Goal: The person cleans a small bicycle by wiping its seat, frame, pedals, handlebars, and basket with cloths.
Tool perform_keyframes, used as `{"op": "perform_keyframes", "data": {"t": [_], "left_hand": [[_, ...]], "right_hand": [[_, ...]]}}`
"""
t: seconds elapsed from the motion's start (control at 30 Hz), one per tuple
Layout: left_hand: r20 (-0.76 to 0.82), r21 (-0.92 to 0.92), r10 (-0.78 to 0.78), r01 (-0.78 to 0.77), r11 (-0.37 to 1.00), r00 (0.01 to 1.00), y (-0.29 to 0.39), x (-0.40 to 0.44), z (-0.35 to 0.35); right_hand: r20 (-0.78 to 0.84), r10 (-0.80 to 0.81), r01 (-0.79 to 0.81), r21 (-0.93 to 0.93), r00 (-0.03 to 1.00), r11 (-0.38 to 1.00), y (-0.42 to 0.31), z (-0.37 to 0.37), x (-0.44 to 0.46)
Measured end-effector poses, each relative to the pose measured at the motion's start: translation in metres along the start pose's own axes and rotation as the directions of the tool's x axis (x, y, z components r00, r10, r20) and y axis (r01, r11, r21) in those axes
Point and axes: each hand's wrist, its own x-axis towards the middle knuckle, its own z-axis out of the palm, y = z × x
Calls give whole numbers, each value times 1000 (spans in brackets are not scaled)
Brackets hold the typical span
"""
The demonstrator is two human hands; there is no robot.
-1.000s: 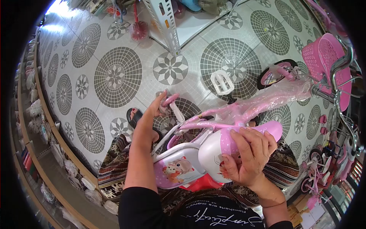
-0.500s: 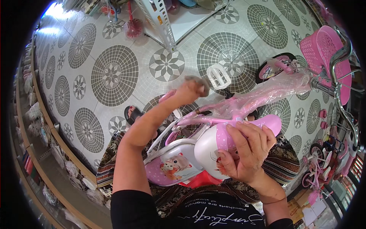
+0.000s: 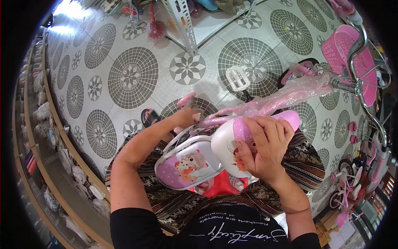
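Note:
A pink children's bicycle with a plastic-wrapped frame (image 3: 286,97) lies across in front of me. My right hand (image 3: 267,147) grips its white-and-pink saddle (image 3: 226,143) from above, thumb on the near side and fingers over the top. My left hand (image 3: 185,118) is closed low at the rear of the frame, behind the saddle. Whatever its fingers hold is hidden. Left of the saddle is a padded white-and-purple panel (image 3: 188,168) with a cartoon picture. A white pedal (image 3: 238,79) sticks up beyond the frame.
The chrome handlebar (image 3: 360,54) and pink basket (image 3: 336,47) are at the right. A white perforated metal post (image 3: 182,27) stands ahead on the tiled floor. Wooden shelves (image 3: 62,166) with wrapped goods run along the left. More small bicycles (image 3: 344,182) stand at the right.
My left hand has come back from near the pedal, leftward and toward me, to the rear of the frame. My right hand stays on the saddle, whose front end has shifted slightly.

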Motion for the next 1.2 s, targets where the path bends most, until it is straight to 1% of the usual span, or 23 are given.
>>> {"op": "perform_keyframes", "data": {"t": [0.03,0.13,0.23,0.27,0.37,0.4,0.43,0.53,0.63,0.67,0.73,0.8,0.83,0.87,0.9,0.93,1.0,1.03,1.07,1.1,1.13,1.17,1.2], "left_hand": [[-56,144,36,-27,989,998,4,0,3],[-185,-102,-91,73,992,979,5,10,12],[-385,63,6,19,998,923,-15,3,9],[-283,143,-104,149,978,954,-30,7,12],[-424,45,-93,123,991,901,-6,10,3],[-369,-112,-108,72,991,923,9,14,-7],[-312,-268,-114,28,963,943,23,23,-13],[-264,-458,-5,-121,881,964,68,31,13],[-125,-212,196,-220,952,972,62,33,4],[-112,-198,235,-254,947,965,49,38,13],[-81,-185,292,-302,935,953,52,29,4],[-68,-131,279,-286,949,958,49,16,3],[-28,-134,214,-216,967,976,43,13,2],[15,215,144,-144,966,989,5,23,20],[-59,209,52,-39,977,997,1,10,12],[-99,185,88,-69,980,991,1,-3,2],[-238,94,13,10,996,971,24,-29,-23],[-302,37,-38,51,998,953,32,-40,-33],[-341,-483,-59,-121,867,938,30,-41,-37],[-386,-578,-83,-172,797,919,47,-52,-47],[-430,-660,-109,-230,715,896,80,-67,-59],[-469,-726,-140,-290,623,872,117,-87,-69],[-454,-773,-99,-336,537,886,156,-110,-73]], "right_hand": [[4,0,0,-3,1000,1000,0,0,-1],[5,-2,2,-11,1000,1000,-2,3,-3],[8,-10,10,-13,1000,1000,-1,5,-4],[13,-9,9,-13,1000,1000,-1,5,-4],[27,7,-7,-8,1000,1000,0,4,-2],[32,15,-15,-4,999,1000,0,4,-2],[35,17,-17,-3,999,1000,1,4,-1],[33,16,-16,-3,999,1000,2,4,-2],[15,21,-21,14,1000,1000,2,4,-1],[6,27,-27,32,1000,999,2,3,-1],[0,35,-35,66,999,997,1,3,-2],[-31,44,-41,89,999,995,2,2,-3],[-51,44,-38,105,998,994,2,2,-4],[-70,46,-37,126,997,991,3,2,-5],[-91,42,-30,126,995,992,4,0,-7],[-109,33,-18,136,993,991,4,0,-9],[-119,10,13,185,993,983,5,-3,-12],[-150,-3,29,175,989,984,6,-4,-14],[-176,-15,46,169,984,985,7,-2,-16],[-202,-32,66,164,979,984,9,0,-19],[-188,-73,107,183,979,977,13,5,-25],[-206,-48,98,237,977,967,9,-2,-27],[-222,-24,90,291,975,952,5,-9,-29]]}}
